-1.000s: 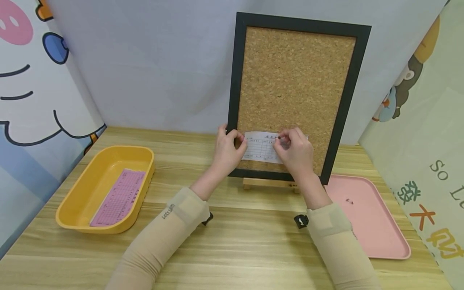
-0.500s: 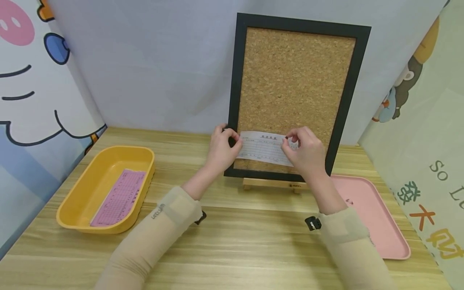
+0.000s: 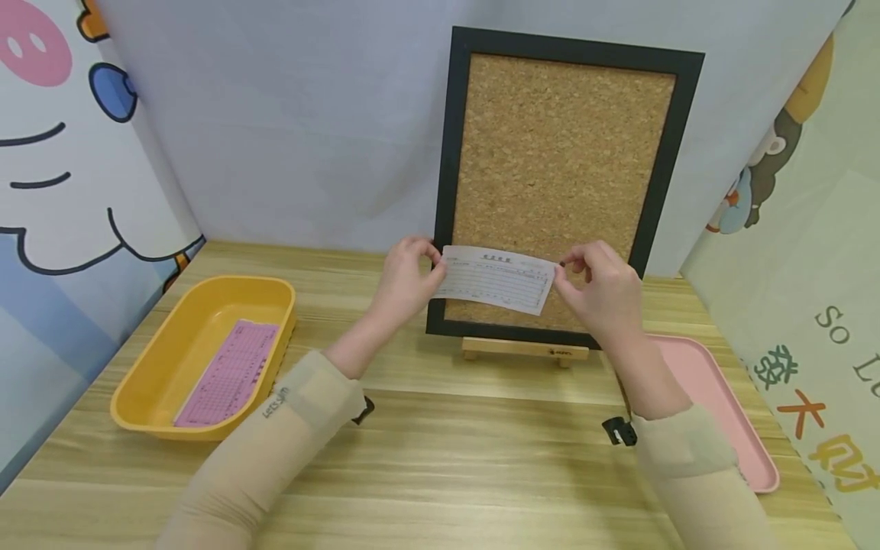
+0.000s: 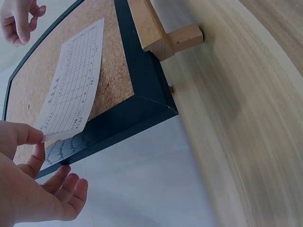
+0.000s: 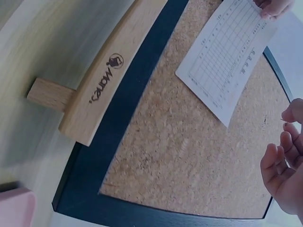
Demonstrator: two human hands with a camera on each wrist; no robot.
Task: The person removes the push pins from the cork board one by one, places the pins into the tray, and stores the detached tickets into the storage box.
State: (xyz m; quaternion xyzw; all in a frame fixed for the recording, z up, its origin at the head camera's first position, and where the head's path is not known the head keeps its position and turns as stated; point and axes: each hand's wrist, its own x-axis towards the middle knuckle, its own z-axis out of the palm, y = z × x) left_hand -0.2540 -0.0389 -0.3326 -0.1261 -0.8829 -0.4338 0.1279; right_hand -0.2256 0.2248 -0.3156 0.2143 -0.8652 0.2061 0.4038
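In the head view my left hand (image 3: 406,279) pinches the left edge of a white printed paper form (image 3: 493,279). The slip bows a little in front of the lower part of a black-framed cork board (image 3: 564,153). Thumb and index finger meet at the slip's corner in the left wrist view, the other fingers spread near the frame. My right hand (image 3: 603,294), just beyond the slip's right end, pinches a small dark pin (image 3: 562,264). A gap separates it from the paper form (image 5: 227,61) in the right wrist view, where the pin's thin tip shows at the fingertips.
The board leans on a small wooden easel (image 3: 525,348). Left of it, a yellow basin (image 3: 131,382) holds a pink printed form pad (image 3: 228,374). A pink tray (image 3: 729,412) lies at the right, partly behind my right forearm. Cloth and cartoon-printed sheets surround the table.
The slip and my left hand have shifted left across the board's lower edge. My right hand has moved right with the pin, uncovering the slip's right end.
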